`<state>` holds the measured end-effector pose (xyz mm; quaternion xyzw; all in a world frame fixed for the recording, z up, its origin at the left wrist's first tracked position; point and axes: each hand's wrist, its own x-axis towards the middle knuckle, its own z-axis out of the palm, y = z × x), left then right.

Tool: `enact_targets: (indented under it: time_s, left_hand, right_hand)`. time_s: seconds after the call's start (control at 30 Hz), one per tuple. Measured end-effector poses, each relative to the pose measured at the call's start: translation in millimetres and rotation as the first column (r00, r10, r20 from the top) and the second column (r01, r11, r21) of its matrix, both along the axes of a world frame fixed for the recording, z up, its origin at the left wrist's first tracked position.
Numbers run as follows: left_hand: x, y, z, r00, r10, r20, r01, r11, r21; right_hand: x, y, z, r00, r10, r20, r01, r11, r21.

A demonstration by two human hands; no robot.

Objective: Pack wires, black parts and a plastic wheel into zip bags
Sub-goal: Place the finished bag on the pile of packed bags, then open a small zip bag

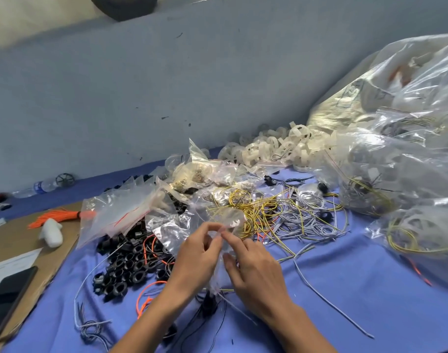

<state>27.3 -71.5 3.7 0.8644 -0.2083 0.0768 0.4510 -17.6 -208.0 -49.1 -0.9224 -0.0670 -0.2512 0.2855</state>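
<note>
two hands together: our left hand [197, 253] and right hand [254, 267] pinch one zip bag [231, 221]; open blue cloth [358, 289] right, wall [166, 85] behind.

Glossy, crinkled clear plastic for the zip bags [121, 212]. Matt blue cloth [345, 289] beneath; semi-gloss black plastic parts [126, 266], milky translucent plastic wheels [263, 149], matt brown cardboard [14, 238].

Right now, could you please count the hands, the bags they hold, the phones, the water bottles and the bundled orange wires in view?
Hands: 2 (left hand, right hand)
Zip bag pinched between both hands: 1
Phone: 1
Water bottle: 1
Orange wire bundle: 1
Total: 6
</note>
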Motion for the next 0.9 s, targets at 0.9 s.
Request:
enact_targets:
  time_s: [0.9]
  left_hand:
    - [-34,45,23,0.700,-0.127,0.703,-0.334,0.812,0.479]
  right_hand:
    - [-4,3,3,0.989,0.114,0.092,-0.125,0.984,0.126]
